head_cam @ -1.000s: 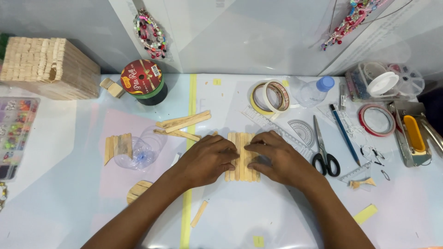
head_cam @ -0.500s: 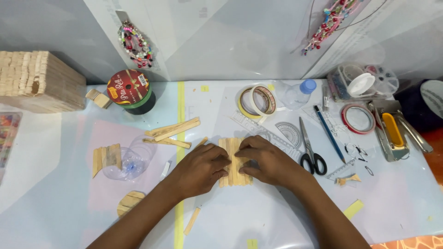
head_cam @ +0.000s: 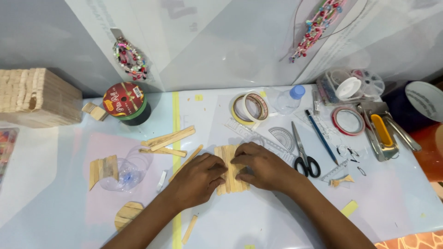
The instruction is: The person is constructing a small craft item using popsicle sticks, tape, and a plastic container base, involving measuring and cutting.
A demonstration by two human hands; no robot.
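Here, stick panel (head_cam: 230,169) lies flat at table (head_cam: 277,221) centre, sticks side by side. Left hand (head_cam: 198,177) presses its left edge, fingers flat and together, palm down. Right hand (head_cam: 258,165) presses the right edge likewise. Neither is clamped round it. Loose sticks (head_cam: 168,138) lie left; scissors (head_cam: 302,150) just right; tape rolls (head_cam: 250,107) behind.

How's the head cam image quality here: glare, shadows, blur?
Head view: even, soft light; pale sheen on the clear plastic table cover and wall sheets, nothing blown out. Only faint shadows under the left hand and right hand on the stick panel. Sharp centre, mild softness and wide-angle bending at the edges, near the stick block.
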